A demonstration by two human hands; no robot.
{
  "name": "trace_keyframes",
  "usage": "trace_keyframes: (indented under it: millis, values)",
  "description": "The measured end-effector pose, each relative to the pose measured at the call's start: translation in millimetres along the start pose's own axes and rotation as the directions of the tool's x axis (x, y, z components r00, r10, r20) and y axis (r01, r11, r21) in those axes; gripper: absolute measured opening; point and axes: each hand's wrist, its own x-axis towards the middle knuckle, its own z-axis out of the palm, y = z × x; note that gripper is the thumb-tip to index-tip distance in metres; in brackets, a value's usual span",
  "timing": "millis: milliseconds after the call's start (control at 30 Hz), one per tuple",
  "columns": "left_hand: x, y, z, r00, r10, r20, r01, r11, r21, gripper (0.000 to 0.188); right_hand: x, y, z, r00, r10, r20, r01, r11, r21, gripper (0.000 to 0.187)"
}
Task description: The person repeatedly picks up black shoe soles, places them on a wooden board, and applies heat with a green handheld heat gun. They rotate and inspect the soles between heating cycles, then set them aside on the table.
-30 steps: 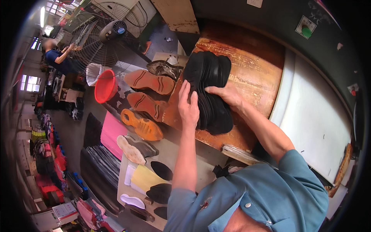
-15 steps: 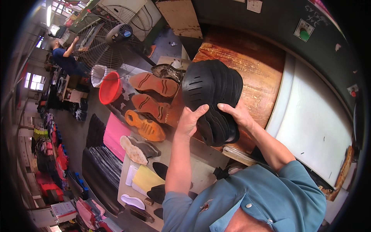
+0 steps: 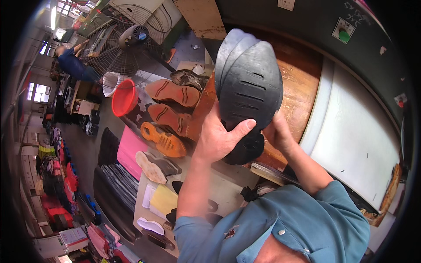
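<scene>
Between both hands I hold a stack of black shoe soles (image 3: 254, 94) with short slots across the wide part, raised and tilted over the worn brown wooden board (image 3: 302, 83). My left hand (image 3: 219, 138) grips the stack's left edge, thumb across the top sole. Along the right edge, my right hand (image 3: 278, 133) wraps the stack, with its fingers partly hidden behind. Several soles fan out at the upper left of the stack. To the left lie two reddish-brown sole-shaped pieces (image 3: 173, 93) and an orange slotted sole-shaped piece (image 3: 164, 140).
A red bucket (image 3: 124, 97) stands at the left, below a large caged fan (image 3: 131, 37). A white panel (image 3: 351, 136) lies to the right, near a green button (image 3: 344, 36) on the dark machine. Pink sheets (image 3: 131, 151) are at lower left. Another person (image 3: 74, 63) is farther back.
The stack has swung up toward me, showing its top sole's face, and its far end has fanned out. My left thumb now lies across it. The far person bends lower.
</scene>
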Motion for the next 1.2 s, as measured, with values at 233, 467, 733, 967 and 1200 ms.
trace_keyframes:
  millis: [233,467,733,967,1200]
  values:
    - [-2,-38,19,0.984,-0.140,0.109,-0.015,0.549,0.836,0.100,10,-58,-78,0.924,-0.258,-0.282,0.085,0.858,-0.506,0.066]
    - [2,-66,28,0.991,-0.090,0.103,-0.043,0.514,0.857,0.103,12,-54,-100,0.948,-0.087,-0.306,-0.212,0.541,-0.814,0.063]
    - [3,-67,35,0.992,-0.044,0.117,-0.076,0.527,0.847,0.106,16,-16,-62,0.960,0.060,-0.273,-0.259,0.560,-0.787,0.097]
    - [-6,-78,41,0.986,0.119,0.114,-0.153,0.409,0.900,0.113,40,-20,-72,0.987,-0.022,-0.157,-0.116,0.580,-0.806,0.091]
    - [-3,-88,47,0.978,0.196,0.068,-0.146,0.417,0.897,0.122,34,-20,-80,0.991,0.107,0.083,0.003,0.595,-0.803,0.070]
